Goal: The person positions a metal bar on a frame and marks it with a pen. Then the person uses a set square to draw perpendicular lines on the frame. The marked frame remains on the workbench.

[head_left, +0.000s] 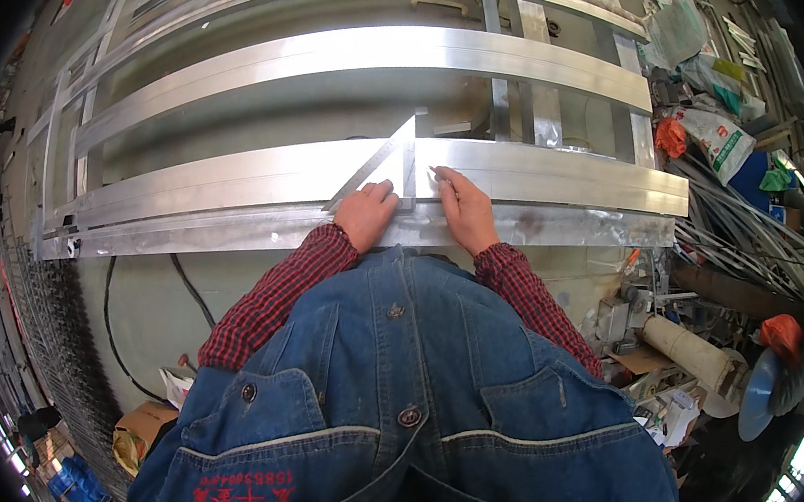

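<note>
A metal set square [409, 161] lies on the nearest wide aluminium bar [567, 175], its point aimed away from me. At its near left corner is my left hand [365, 214], fingers curled and pressing the set square's base against the bar's near edge. Just right of the square's upright edge, my right hand [467, 215] is closed in a pinch. A short thin marking tool [434, 170] pokes out of its fingertips towards that edge; whether it is a pencil or a scriber I cannot tell.
More aluminium bars [384, 48] run across the work surface, resting over crosswise profiles [539, 109]. Metal strips [758, 220] and plastic bags [717, 142] are heaped at the right, near a disc blade [759, 394]. A black cable [111, 318] hangs at the left.
</note>
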`<state>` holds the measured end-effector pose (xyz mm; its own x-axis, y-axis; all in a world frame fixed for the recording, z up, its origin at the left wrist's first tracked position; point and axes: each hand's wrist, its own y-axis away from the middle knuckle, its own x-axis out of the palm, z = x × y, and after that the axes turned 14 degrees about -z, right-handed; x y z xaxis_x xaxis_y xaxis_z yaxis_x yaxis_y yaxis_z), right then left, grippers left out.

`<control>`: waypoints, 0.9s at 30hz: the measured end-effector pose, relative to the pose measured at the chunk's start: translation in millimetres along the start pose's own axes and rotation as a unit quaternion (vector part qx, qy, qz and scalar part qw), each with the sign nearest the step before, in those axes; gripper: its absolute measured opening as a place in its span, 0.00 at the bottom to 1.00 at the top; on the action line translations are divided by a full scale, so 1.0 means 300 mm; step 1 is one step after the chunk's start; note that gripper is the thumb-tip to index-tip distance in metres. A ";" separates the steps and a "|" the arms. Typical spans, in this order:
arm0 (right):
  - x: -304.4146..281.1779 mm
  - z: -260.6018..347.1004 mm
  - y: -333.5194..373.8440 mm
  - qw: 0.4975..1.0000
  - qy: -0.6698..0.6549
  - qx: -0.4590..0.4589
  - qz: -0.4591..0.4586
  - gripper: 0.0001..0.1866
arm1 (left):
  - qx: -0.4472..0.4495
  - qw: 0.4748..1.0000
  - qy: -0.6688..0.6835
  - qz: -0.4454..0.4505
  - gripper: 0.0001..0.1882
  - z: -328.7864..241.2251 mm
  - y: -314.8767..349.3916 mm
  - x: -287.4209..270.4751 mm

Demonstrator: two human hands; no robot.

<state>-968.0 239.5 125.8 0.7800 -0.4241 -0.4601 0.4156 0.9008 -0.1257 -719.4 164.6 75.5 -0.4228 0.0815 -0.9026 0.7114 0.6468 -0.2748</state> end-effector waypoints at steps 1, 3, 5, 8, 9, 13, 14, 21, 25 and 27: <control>-0.002 -0.003 -0.006 1.000 0.003 0.010 0.009 0.18 | -0.002 1.000 -0.002 0.001 0.11 -0.002 -0.001 0.000; -0.003 -0.010 -0.014 1.000 0.007 0.014 0.016 0.18 | 0.000 1.000 -0.006 -0.005 0.11 -0.002 -0.007 -0.001; -0.006 -0.014 -0.016 1.000 0.010 0.016 0.018 0.18 | -0.002 1.000 -0.007 -0.003 0.11 -0.005 -0.006 -0.003; -0.009 -0.020 -0.019 1.000 0.007 0.009 0.016 0.18 | -0.006 1.000 -0.005 -0.005 0.11 -0.008 -0.006 -0.004; -0.011 -0.022 -0.019 1.000 0.009 0.005 0.017 0.18 | -0.007 1.000 -0.006 -0.005 0.11 -0.009 -0.007 -0.003; -0.018 -0.029 -0.016 1.000 0.012 0.014 0.022 0.18 | -0.010 1.000 -0.010 -0.010 0.11 -0.014 -0.005 -0.003; -0.020 -0.030 -0.015 0.999 0.012 0.023 0.024 0.19 | -0.015 1.000 -0.011 -0.006 0.11 -0.016 -0.004 -0.002; -0.029 -0.026 -0.017 0.999 0.011 0.020 0.029 0.19 | -0.019 1.000 -0.009 -0.003 0.11 -0.020 -0.003 0.001; -0.025 -0.024 -0.017 0.999 0.005 0.022 0.029 0.19 | -0.017 1.000 -0.008 -0.005 0.11 -0.021 -0.003 -0.001; -0.023 -0.024 -0.018 1.000 0.000 0.013 0.028 0.19 | -0.018 1.000 -0.009 -0.001 0.12 -0.023 -0.005 -0.003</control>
<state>-978.9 238.1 123.3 0.8022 -0.3725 -0.4666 0.3825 0.9207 -0.0772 -723.8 168.8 78.9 -0.4147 0.0669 -0.9075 0.6893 0.6741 -0.2653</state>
